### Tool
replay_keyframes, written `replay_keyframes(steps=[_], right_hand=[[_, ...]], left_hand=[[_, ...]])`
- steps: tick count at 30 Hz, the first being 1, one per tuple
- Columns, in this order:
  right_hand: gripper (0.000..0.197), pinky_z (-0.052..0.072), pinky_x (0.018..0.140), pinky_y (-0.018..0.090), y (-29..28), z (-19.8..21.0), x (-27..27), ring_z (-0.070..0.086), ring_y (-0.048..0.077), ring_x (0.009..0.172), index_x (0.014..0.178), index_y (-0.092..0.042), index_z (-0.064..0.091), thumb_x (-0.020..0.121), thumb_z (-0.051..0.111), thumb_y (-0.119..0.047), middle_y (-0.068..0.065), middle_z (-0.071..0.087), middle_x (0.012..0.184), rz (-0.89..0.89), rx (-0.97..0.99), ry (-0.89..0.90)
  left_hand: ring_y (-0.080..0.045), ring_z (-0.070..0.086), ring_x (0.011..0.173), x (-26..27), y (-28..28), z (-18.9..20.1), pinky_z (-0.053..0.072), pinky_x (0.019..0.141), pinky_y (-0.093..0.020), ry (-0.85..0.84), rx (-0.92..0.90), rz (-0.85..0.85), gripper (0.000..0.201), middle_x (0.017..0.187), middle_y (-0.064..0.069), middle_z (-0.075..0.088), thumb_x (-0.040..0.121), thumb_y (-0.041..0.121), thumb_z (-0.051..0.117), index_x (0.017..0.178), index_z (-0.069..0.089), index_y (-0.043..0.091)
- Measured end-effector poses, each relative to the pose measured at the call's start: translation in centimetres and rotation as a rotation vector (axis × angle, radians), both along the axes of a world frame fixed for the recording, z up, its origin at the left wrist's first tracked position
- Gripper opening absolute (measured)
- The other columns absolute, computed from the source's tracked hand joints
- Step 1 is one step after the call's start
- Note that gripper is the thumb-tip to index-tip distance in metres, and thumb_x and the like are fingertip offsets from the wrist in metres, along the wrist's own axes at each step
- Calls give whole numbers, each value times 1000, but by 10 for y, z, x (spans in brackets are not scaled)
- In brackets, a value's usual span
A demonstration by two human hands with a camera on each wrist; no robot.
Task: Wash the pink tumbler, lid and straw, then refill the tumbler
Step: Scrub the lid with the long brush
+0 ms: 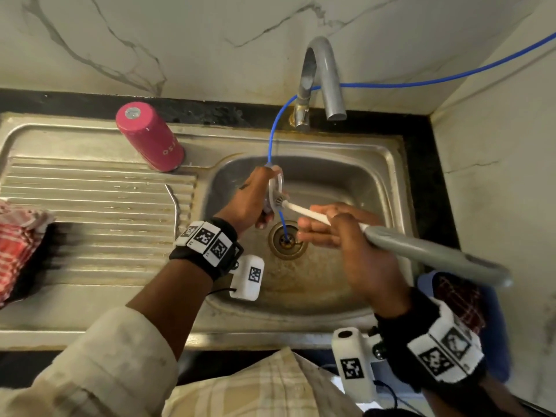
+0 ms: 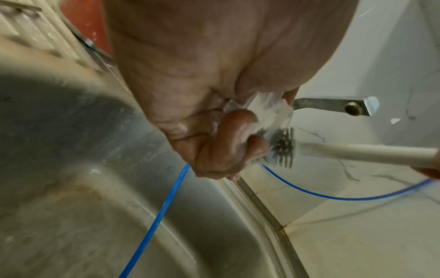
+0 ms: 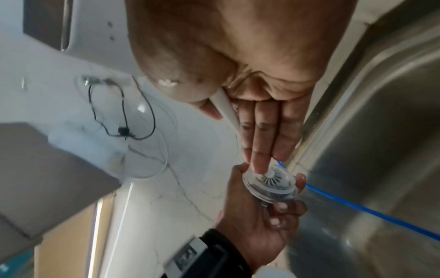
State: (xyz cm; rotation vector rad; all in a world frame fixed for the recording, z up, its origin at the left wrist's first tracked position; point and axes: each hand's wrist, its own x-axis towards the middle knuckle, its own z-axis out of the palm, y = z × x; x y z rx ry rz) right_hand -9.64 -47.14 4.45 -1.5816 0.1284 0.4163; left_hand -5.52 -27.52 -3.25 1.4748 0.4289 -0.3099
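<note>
The pink tumbler (image 1: pixel 150 136) stands upside down on the drainboard, at the back left of the basin. My left hand (image 1: pixel 258 200) grips the clear lid (image 1: pixel 275 188) on edge over the sink basin (image 1: pixel 346 182). My right hand (image 1: pixel 328 227) holds a brush (image 1: pixel 421 251) with a white shaft and grey handle. Its bristle head (image 1: pixel 279 202) is pressed against the lid. In the right wrist view the bristles sit inside the lid (image 3: pixel 269 184), with my right fingers (image 3: pixel 262 135) stretched along the shaft. A bent metal straw (image 1: pixel 176 206) lies on the drainboard.
A grey tap (image 1: pixel 325 73) arches over the basin's back edge. A thin blue tube (image 1: pixel 272 136) runs from the right wall past the tap down into the drain (image 1: pixel 287 239). A red checked cloth (image 1: pixel 18 236) lies far left. A blue tub (image 1: pixel 493 320) stands at the right.
</note>
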Motion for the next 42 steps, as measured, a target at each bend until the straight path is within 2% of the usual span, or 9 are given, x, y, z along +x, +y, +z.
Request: replay_keyframes(steps=[5, 9, 14, 19, 23, 28, 32, 36, 42], right_hand=[[22, 57, 72, 31, -7, -4, 0, 71, 10, 67, 108, -19, 72, 106, 52, -28, -14, 71, 75, 332, -449, -650], [23, 49, 97, 47, 5, -7, -7, 68, 15, 66, 119, -18, 68, 103, 54, -27, -9, 70, 71, 512, -866, -935], [25, 52, 81, 28, 5, -13, -15, 70, 9, 69, 113, -19, 72, 105, 50, -27, -7, 79, 87, 293, -542, -716], [29, 57, 84, 18, -9, 10, 6, 81, 18, 90, 113, -1, 75, 111, 47, -10, 12, 82, 90, 7, -76, -3], [27, 50, 67, 13, -18, 11, 11, 72, 0, 69, 114, -10, 76, 112, 51, -19, 3, 82, 90, 232, -352, -358], [35, 40, 110, 56, -18, -9, 9, 73, 9, 99, 122, -23, 72, 103, 46, -37, -10, 78, 106, 526, -866, -911], [29, 52, 94, 35, -11, -18, -6, 72, 1, 83, 119, -19, 72, 104, 50, -32, -9, 81, 96, 334, -509, -729], [29, 53, 92, 24, -19, -6, 2, 78, 11, 98, 115, -11, 75, 108, 49, -22, -2, 83, 90, 105, -170, -227], [33, 39, 113, 54, -30, -12, 7, 71, 4, 116, 121, -23, 75, 107, 48, -37, -12, 80, 107, 350, -674, -788]], left_hand=[[-26, 49, 51, 4, -4, -1, 37, 41, -27, -3, 47, 31, 60, 70, -20, 55, 92, 67, 42, 104, 57, 10], [-23, 46, 49, 8, -5, 0, 29, 40, -22, 97, -31, 19, 69, 81, -24, 57, 97, 71, 37, 76, 57, 8], [-26, 51, 55, 4, 6, -1, 33, 48, -26, 101, -180, -17, 61, 89, -25, 58, 68, 72, 52, 76, 68, 14], [-22, 50, 53, -6, -1, -9, 32, 43, -23, -53, -85, 50, 63, 85, -16, 65, 93, 67, 46, 133, 48, 18], [-20, 45, 48, -7, -7, 2, 32, 43, -24, -10, 0, 87, 64, 70, -19, 56, 105, 69, 36, 109, 60, 9], [-26, 49, 51, 2, -2, 3, 34, 44, -24, 96, -172, 114, 75, 69, -21, 55, 97, 76, 41, 82, 63, 6], [-28, 52, 61, -1, -2, 3, 35, 46, -25, 31, -195, 49, 62, 84, -25, 59, 74, 70, 55, 83, 68, 9], [-25, 54, 58, -8, -3, -1, 34, 44, -24, -67, -139, 103, 53, 81, -20, 63, 92, 55, 51, 130, 56, 18], [-20, 45, 49, -3, -13, -2, 32, 40, -21, -22, -162, 157, 58, 80, -22, 55, 108, 65, 33, 122, 62, 18]])
